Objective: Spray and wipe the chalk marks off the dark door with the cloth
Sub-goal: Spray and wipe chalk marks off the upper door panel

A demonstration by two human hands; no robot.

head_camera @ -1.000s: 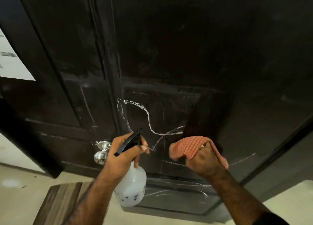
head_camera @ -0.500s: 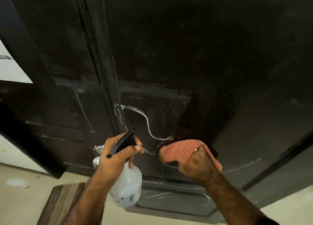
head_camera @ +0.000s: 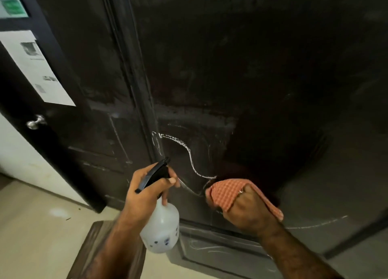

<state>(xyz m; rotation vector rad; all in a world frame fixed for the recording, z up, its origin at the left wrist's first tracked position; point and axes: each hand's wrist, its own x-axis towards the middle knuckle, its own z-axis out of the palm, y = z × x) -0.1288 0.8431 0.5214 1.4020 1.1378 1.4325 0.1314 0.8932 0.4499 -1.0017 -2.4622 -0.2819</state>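
Midway through the job, a person's right hand (head_camera: 249, 211) pressed an orange checked cloth (head_camera: 228, 191) against the dark door (head_camera: 241, 69), fingers curled around the bunched fabric at the lower end of a looping white chalk line (head_camera: 190, 155). The left hand (head_camera: 147, 191) gripped a translucent spray bottle (head_camera: 160, 228) by its neck, fingers wrapped at the black trigger head (head_camera: 154, 173), which pointed toward the door just left of the chalk. Fainter chalk strokes showed on the panel below the cloth and on a long arc (head_camera: 315, 225) to the right.

Most of the marks appeared not yet cleared. To finish the stroke well, the cloth would likely need firm, flat pressure following the line upward, with a fresh fold turned out as it loaded with dust, and more spray wherever the chalk looked dry. A round metal knob (head_camera: 35, 122) and a posted paper sheet (head_camera: 35, 66) were seen at far left.
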